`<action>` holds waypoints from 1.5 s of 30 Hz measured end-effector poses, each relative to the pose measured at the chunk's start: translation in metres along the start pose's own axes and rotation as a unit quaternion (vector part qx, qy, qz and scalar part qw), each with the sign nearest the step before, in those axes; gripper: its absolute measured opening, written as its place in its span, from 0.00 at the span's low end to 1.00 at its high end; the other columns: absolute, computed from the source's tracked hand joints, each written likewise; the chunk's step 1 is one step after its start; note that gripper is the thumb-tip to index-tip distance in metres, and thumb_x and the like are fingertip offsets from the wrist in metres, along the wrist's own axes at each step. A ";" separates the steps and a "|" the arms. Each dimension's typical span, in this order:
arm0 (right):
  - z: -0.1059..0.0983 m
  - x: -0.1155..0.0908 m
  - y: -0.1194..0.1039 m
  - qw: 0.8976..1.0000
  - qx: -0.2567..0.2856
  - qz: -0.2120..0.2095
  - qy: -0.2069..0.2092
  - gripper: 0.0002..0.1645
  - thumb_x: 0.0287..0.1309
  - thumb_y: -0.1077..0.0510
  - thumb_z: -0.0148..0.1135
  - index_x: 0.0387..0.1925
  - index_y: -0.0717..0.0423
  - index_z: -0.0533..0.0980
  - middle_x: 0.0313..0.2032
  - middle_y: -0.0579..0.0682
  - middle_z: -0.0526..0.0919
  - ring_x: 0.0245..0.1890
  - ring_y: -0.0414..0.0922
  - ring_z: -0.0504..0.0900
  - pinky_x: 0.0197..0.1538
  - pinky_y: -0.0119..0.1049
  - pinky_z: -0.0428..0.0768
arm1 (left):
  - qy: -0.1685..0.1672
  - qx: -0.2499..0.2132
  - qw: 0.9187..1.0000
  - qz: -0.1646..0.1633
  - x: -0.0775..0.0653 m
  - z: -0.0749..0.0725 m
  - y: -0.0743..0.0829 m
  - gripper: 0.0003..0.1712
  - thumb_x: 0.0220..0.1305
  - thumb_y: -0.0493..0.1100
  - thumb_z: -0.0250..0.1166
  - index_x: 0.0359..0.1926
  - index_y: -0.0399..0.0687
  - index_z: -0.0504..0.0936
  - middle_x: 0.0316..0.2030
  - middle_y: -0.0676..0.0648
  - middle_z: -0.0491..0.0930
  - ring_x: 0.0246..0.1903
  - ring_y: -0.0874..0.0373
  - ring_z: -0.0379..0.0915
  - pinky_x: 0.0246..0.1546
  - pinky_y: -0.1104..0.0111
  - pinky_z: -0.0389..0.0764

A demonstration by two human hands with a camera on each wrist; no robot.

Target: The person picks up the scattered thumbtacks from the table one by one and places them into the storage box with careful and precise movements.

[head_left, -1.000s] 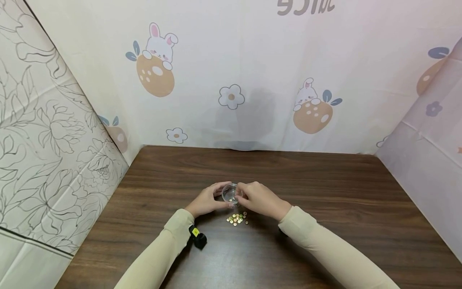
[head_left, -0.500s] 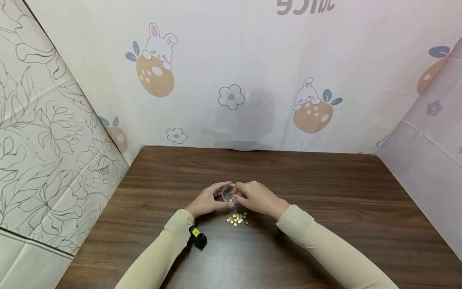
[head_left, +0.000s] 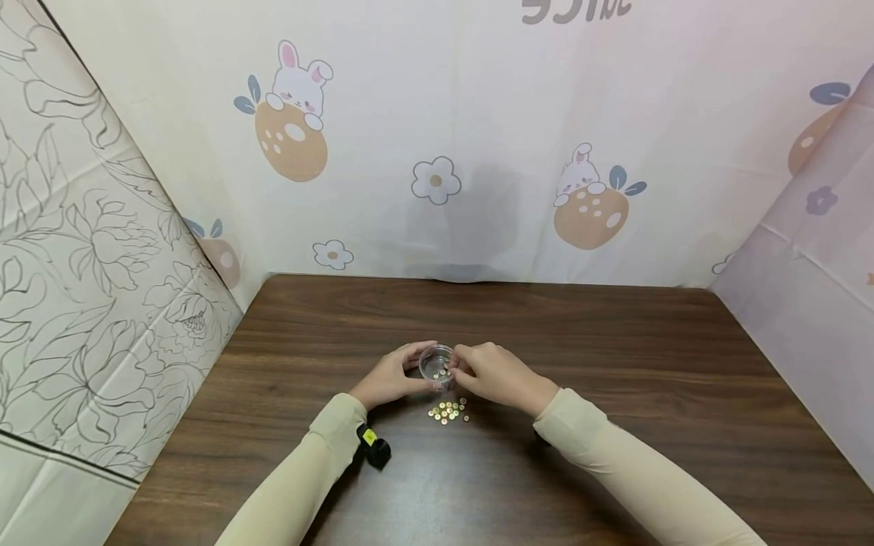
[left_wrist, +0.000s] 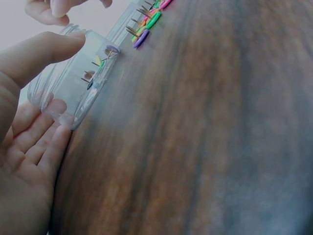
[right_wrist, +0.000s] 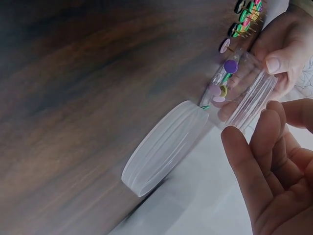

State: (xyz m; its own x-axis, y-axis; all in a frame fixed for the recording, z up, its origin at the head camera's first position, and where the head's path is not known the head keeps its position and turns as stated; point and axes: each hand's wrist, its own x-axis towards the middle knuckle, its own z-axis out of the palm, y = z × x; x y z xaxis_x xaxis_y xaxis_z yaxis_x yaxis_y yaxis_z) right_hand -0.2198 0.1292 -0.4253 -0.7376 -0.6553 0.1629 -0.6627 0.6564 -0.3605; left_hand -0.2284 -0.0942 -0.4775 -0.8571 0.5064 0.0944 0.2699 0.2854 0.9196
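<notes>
From where I stand, the right hand [head_left: 501,375] has just drawn back a little: half a second ago its fingertips reached further over the mouth of the clear jar [left_wrist: 66,93], and now they sit at its right edge. That uncovers more of the inside, so several jar thumbtacks [right_wrist: 231,66] show on the floor, where the head view gave me only one or two before. Whether one was dropped in or picked up, I can't say.

The left hand [head_left: 394,377] keeps its grip, thumb and fingers curled round the jar's left side, and the jar stands upright on the worktop [head_left: 614,341]. The right fingers are bent, thumb near forefinger; I can't tell whether they pinch anything.

On the near side of the jar the loose thumbtacks [head_left: 447,412] lie clustered, points up, much as they were a second ago. To the jar's right, a clear ring-shaped lid [right_wrist: 164,149] rests; I can't tell whether it touches the jar.

For the work in hand, I'd judge the handling of tacks at the jar is only partway along, with most outside it and the steadying grip serving well.
</notes>
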 end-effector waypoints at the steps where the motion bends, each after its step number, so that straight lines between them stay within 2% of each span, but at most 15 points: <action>1: 0.000 -0.001 0.000 1.000 -0.003 -0.001 0.001 0.03 0.59 0.57 0.55 0.31 0.46 0.75 0.17 0.36 0.73 0.15 0.30 0.67 0.19 0.27 0.71 | -0.001 -0.003 1.000 0.002 -0.001 -0.001 0.005 0.41 0.51 0.43 0.72 0.66 0.45 0.64 0.59 0.44 0.71 0.55 0.52 0.68 0.57 0.50 0.70; 5: 0.000 -0.005 0.000 1.000 -0.013 -0.014 0.010 0.03 0.58 0.57 0.57 0.29 0.45 0.75 0.17 0.35 0.71 0.16 0.31 0.67 0.19 0.28 0.71 | -0.003 -0.005 1.000 0.007 -0.003 -0.001 0.012 0.41 0.52 0.40 0.71 0.66 0.41 0.64 0.60 0.40 0.70 0.56 0.48 0.67 0.58 0.48 0.69; 12: 0.005 -0.012 0.003 1.000 -0.019 -0.017 -0.011 0.03 0.58 0.56 0.58 0.29 0.44 0.75 0.18 0.34 0.71 0.16 0.31 0.67 0.19 0.27 0.71 | 0.008 0.016 1.000 -0.001 0.003 0.001 -0.011 0.43 0.48 0.48 0.74 0.65 0.51 0.66 0.58 0.50 0.72 0.54 0.59 0.69 0.58 0.54 0.71; 18: 0.010 -0.016 0.005 0.999 -0.002 -0.021 -0.034 0.04 0.58 0.59 0.58 0.30 0.46 0.75 0.18 0.34 0.74 0.15 0.29 0.68 0.19 0.27 0.72 | 0.011 0.016 1.000 -0.001 0.005 0.001 -0.017 0.42 0.47 0.48 0.74 0.64 0.55 0.67 0.57 0.53 0.72 0.53 0.62 0.69 0.58 0.57 0.71; 20: 0.011 -0.016 0.005 0.999 -0.004 -0.027 -0.030 0.04 0.57 0.60 0.59 0.28 0.48 0.75 0.19 0.34 0.74 0.16 0.29 0.68 0.19 0.27 0.72 | 0.012 0.018 1.000 0.003 0.005 0.001 -0.015 0.42 0.47 0.48 0.74 0.64 0.55 0.67 0.58 0.52 0.72 0.53 0.61 0.69 0.57 0.56 0.71; 27: 0.016 -0.017 0.004 0.999 -0.030 -0.033 -0.026 0.07 0.53 0.60 0.60 0.23 0.46 0.74 0.17 0.35 0.72 0.16 0.30 0.67 0.18 0.27 0.71 | 0.002 0.011 1.000 0.003 -0.005 -0.002 0.017 0.41 0.50 0.40 0.72 0.65 0.41 0.65 0.59 0.39 0.70 0.56 0.47 0.67 0.59 0.49 0.69; 37: 0.018 -0.017 0.004 0.998 -0.046 -0.034 -0.031 0.08 0.51 0.59 0.62 0.22 0.45 0.73 0.15 0.35 0.70 0.15 0.31 0.66 0.18 0.28 0.70 | 0.003 0.007 1.000 0.003 -0.005 -0.002 0.018 0.42 0.50 0.40 0.72 0.65 0.41 0.65 0.59 0.40 0.70 0.56 0.48 0.67 0.59 0.50 0.68; 45: 0.018 -0.018 0.002 0.997 -0.059 -0.029 -0.036 0.07 0.51 0.60 0.62 0.22 0.47 0.75 0.17 0.36 0.73 0.15 0.31 0.67 0.18 0.30 0.72 | 0.004 0.015 1.000 0.001 -0.006 -0.002 0.018 0.41 0.50 0.41 0.72 0.65 0.42 0.65 0.59 0.40 0.70 0.56 0.48 0.67 0.58 0.50 0.69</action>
State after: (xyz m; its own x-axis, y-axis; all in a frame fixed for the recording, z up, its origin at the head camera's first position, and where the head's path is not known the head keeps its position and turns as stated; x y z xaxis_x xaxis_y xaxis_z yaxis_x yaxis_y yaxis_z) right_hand -0.2054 0.1353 -0.4457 -0.6900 -0.7150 0.1128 -0.7171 0.6540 -0.2409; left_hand -0.2191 -0.0933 -0.4608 -0.8601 0.5004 0.0990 0.2846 0.3097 0.9072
